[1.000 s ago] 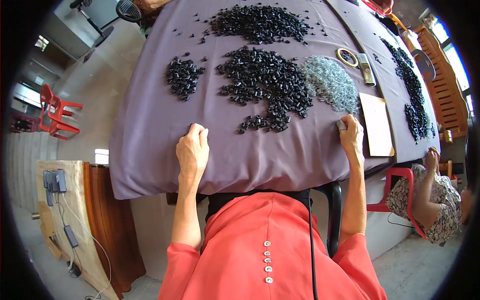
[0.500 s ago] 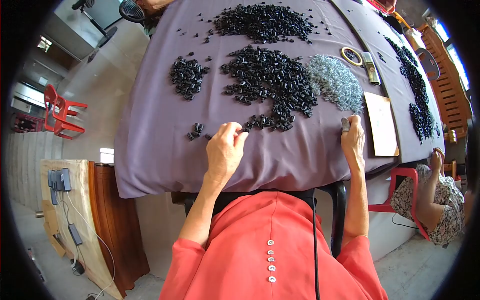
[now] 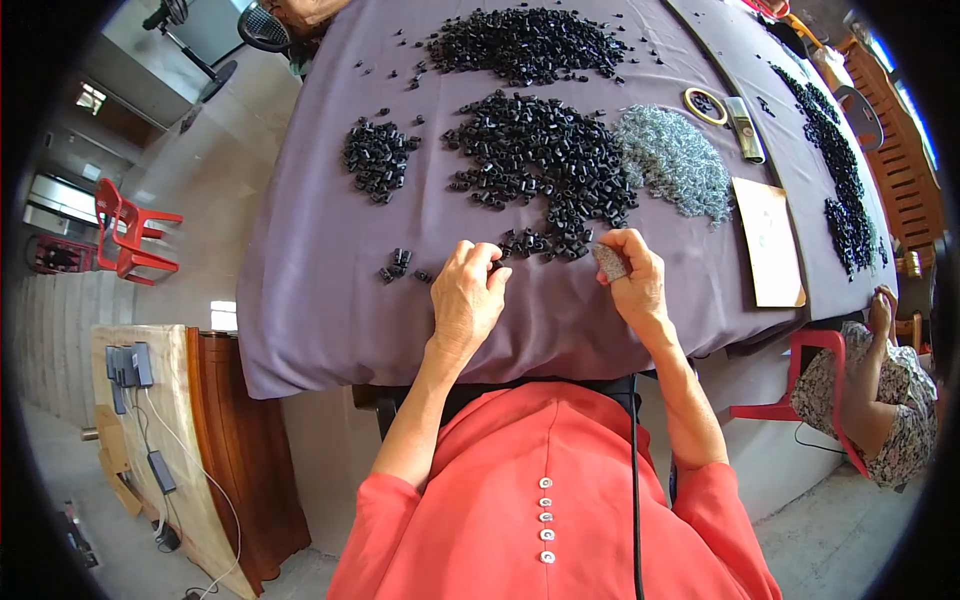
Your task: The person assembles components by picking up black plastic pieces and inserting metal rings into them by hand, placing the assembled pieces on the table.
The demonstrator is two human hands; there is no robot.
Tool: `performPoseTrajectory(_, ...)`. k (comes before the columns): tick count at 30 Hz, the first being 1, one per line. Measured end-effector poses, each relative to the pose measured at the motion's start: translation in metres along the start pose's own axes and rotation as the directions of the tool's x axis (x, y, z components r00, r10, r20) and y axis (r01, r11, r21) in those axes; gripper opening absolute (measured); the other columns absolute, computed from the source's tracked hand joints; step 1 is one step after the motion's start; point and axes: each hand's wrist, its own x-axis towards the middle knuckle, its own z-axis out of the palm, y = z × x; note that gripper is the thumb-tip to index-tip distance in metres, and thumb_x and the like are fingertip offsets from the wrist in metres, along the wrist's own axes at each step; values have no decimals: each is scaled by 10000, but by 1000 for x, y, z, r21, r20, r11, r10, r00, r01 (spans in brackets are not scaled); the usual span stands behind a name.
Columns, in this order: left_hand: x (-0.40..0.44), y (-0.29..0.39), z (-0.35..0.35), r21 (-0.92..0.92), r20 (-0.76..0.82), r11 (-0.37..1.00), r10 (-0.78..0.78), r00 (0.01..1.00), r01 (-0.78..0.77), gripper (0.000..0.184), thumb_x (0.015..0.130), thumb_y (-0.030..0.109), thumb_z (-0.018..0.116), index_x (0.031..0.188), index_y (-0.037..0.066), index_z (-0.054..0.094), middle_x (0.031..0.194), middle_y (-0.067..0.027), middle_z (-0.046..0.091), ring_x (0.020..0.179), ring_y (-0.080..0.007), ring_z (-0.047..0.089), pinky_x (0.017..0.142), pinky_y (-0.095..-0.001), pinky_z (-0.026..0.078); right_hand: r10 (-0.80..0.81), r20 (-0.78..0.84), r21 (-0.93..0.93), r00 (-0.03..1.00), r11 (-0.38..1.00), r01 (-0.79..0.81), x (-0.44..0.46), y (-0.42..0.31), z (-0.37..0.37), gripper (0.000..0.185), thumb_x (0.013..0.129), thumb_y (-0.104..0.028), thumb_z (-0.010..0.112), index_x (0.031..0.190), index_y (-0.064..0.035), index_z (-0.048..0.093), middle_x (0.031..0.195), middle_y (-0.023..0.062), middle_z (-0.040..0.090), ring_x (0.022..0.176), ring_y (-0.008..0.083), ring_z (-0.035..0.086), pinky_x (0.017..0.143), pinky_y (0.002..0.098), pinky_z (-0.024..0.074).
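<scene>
Near the table's front edge, the fingers of my left hand (image 3: 468,292) pinch a small black piece (image 3: 495,267). My right hand (image 3: 636,278) is closed just right of it, a grey covering (image 3: 611,262) on one finger; what its fingertips hold is too small to make out. Beyond both hands spreads a large pile of black pieces (image 3: 545,160), touching a heap of small silvery parts (image 3: 675,162). Several loose black pieces (image 3: 399,262) lie left of my left hand. A smaller black pile (image 3: 377,160) sits farther back on the left.
The purple cloth (image 3: 310,300) covers the table. A cardboard sheet (image 3: 767,243), a tape roll (image 3: 705,106) and a flat packet (image 3: 744,130) lie at right. More black piles stand at the back (image 3: 525,45) and far right (image 3: 845,170). Another person (image 3: 860,400) sits at right.
My left hand has moved right from the table's left part, and loose black pieces now show where it was. My right hand has come left from beside the silvery heap, closer to my left.
</scene>
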Motion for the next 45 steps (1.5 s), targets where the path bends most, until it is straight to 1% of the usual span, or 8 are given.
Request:
performPoseTrajectory(4,0,8,3,21,-81,996,86,993,-85,173,711,72,684,844,60,575,803,-68,533,749,-242,563,653,-351,454,75,-30,158,997,985,-70,-4,13,3,236,759,125,496,941,-16,546,760,32,593,634,96,572,588,229,469)
performPoseTrajectory(9,6,23,15,-30,-83,988,146,986,-149,104,706,68,680,772,83,602,794,-58,535,778,-256,549,665,-367,455,67,-9,154,998,986,-65,-6,9,1,245,752,136,505,940,-14,553,771,31,588,659,90,579,610,226,479)
performPoseTrajectory(17,12,33,35,192,7,959,209,978,-206,173,703,164,689,842,106,604,814,-39,533,799,-235,527,667,-364,426,67,0,139,998,988,-66,-7,8,1,244,754,132,506,941,-16,560,785,34,588,669,93,584,612,225,476)
performPoseTrajectory(20,13,32,39,200,-2,959,206,978,-202,137,722,152,669,821,108,584,808,-42,523,795,-242,525,668,-369,418,44,7,84,999,995,-45,-6,9,2,241,752,130,503,933,-18,559,778,36,585,661,97,582,608,227,469)
performPoseTrajectory(29,8,27,31,-24,-27,967,253,967,-254,124,736,71,642,842,84,579,828,-70,523,801,-256,535,675,-375,423,38,16,83,999,996,-39,-6,8,2,233,758,127,502,931,-17,564,770,40,586,672,103,587,619,226,473)
performPoseTrajectory(32,3,21,25,-202,-145,956,183,972,-211,167,722,14,636,872,64,582,849,-93,529,808,-275,549,679,-375,445,53,15,120,998,991,-55,-8,9,0,230,760,125,509,933,-14,570,779,43,595,690,106,600,624,226,482)
performPoseTrajectory(36,2,11,5,29,-184,985,170,968,-167,182,722,21,638,893,48,583,859,-101,512,807,-285,525,700,-372,443,71,20,165,997,984,-73,-8,15,1,221,764,122,523,938,-5,576,803,40,604,715,103,611,638,226,493)
performPoseTrajectory(45,8,-3,0,-43,-43,989,142,989,-144,112,741,5,614,834,33,559,870,-106,513,805,-294,541,700,-388,447,74,20,191,997,979,-76,-9,14,3,201,775,124,525,927,4,576,824,25,597,750,95,602,687,220,501)
